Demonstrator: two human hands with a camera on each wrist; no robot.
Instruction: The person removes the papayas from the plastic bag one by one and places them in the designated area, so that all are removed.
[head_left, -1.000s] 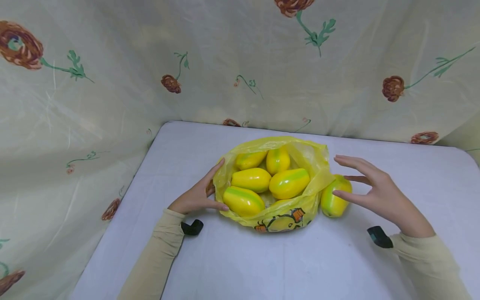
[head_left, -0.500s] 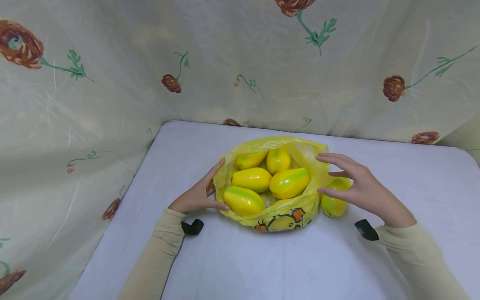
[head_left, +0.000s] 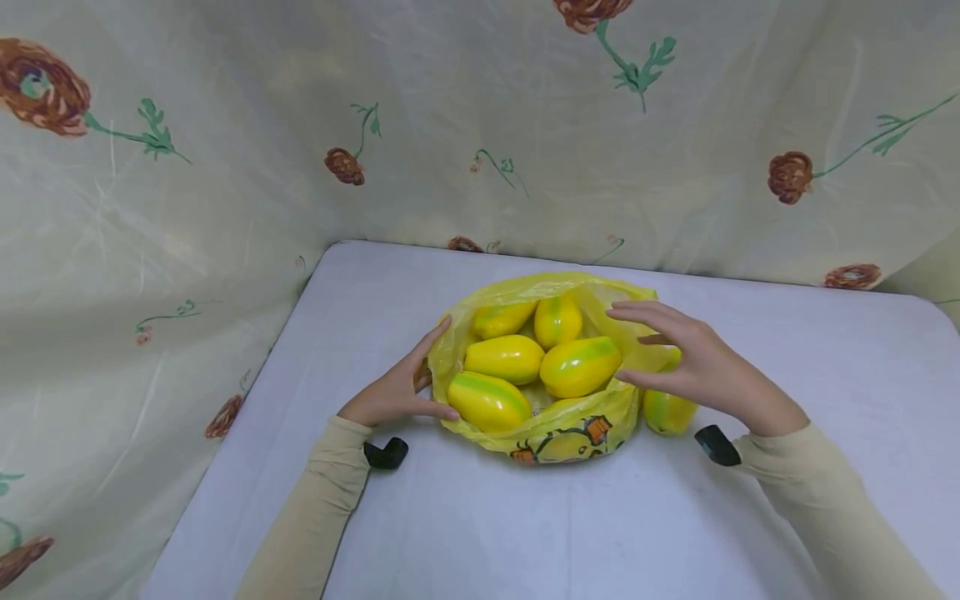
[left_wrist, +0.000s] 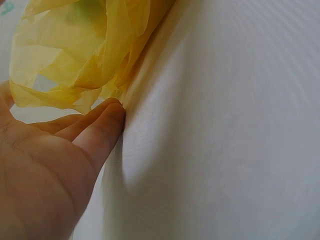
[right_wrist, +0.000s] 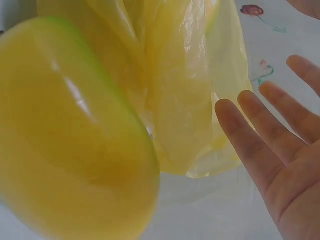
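A thin yellow plastic bag (head_left: 525,287) with a cartoon print on its front stands wide at the mouth on the table. Several yellow papayas (head_left: 504,359) with green streaks lie inside it. My left hand (head_left: 397,392) rests against the bag's left side, thumb near the front rim; in the left wrist view its extended fingertips touch the plastic low down. Over the bag's right edge hovers my right hand (head_left: 693,367), fingers spread, holding nothing. One loose papaya (head_left: 667,410) lies outside on the right, partly hidden by that hand and large in the right wrist view.
A white cloth covers the table (head_left: 480,533). Behind and to the left hangs a pale curtain (head_left: 450,100) printed with brown flowers. Each wrist wears a small black device, such as the one at the right cuff (head_left: 717,446).
My right hand has moved left, from beside the loose papaya to over the bag's right edge, covering part of that papaya. The left hand and the bag have stayed in place.
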